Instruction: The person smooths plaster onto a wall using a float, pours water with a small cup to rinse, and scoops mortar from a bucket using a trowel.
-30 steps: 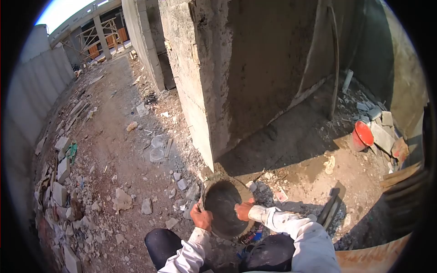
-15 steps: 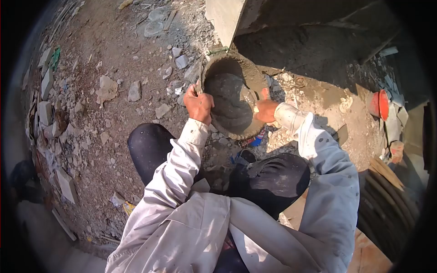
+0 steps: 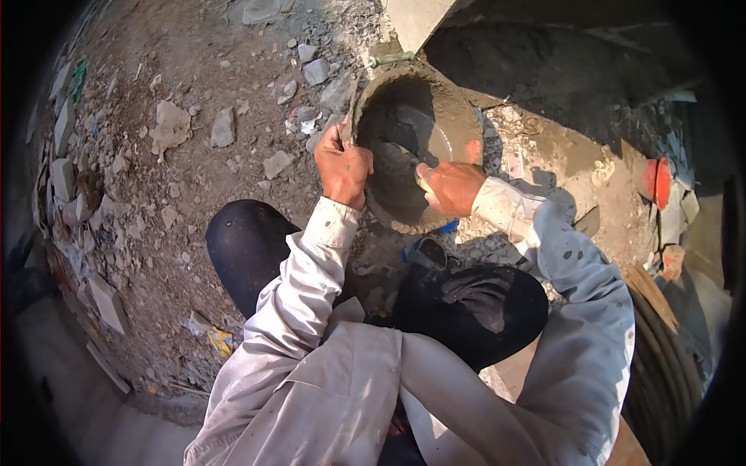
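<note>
A mortar-caked bucket [image 3: 458,101] stands tilted on the ground in front of me, with wet grey mortar [image 3: 416,128] inside. My left hand [image 3: 346,167] is closed on its left rim. Over the near right part of the bucket, my right hand [image 3: 454,188] is closed around the handle of a trowel, of which only the pale end shows by the thumb. The trowel's blade reaches into the mortar and is hard to make out in the shade. At the far rim lies the bucket's green handle grip [image 3: 392,59].
Stones and rubble [image 3: 224,126] cover the dirt on the left. A concrete slab edge [image 3: 416,19] rises beyond the bucket. To the right are a red container [image 3: 660,183] and dark coiled pipes [image 3: 660,373]. My knees [image 3: 470,311] flank the near side.
My right hand has moved from the bucket's right rim inward over the mortar, turning with the trowel. My left hand keeps its grip on the rim. The view has shifted slightly.
</note>
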A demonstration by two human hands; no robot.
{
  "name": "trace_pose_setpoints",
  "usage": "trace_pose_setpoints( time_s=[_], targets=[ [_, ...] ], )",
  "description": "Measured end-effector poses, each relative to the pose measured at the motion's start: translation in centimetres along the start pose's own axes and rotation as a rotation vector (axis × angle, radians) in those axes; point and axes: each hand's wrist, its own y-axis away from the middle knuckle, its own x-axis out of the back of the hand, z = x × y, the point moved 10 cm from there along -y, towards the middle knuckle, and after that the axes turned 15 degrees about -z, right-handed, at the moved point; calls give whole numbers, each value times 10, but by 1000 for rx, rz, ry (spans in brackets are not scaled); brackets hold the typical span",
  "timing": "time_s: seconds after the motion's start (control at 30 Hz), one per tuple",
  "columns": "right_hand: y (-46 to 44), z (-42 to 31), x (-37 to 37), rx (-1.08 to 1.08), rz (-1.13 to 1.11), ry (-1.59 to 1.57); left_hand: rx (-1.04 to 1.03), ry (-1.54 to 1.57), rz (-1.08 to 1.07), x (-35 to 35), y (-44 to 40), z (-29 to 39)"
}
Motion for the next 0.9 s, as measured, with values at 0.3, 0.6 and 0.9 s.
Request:
trace_pose_setpoints(
  time_s=[0.3,0.6,0.9],
  targets=[
    [-1,19,-24,-19,27,-262,-113,-169,-181,-9,-2,-14],
    [5,79,-54,-264,175,-194,-85,-106,-190,-13,3,-16],
    [20,49,-12,-146,349,-361,-26,-116,-183,-27,19,-3]
  ],
)
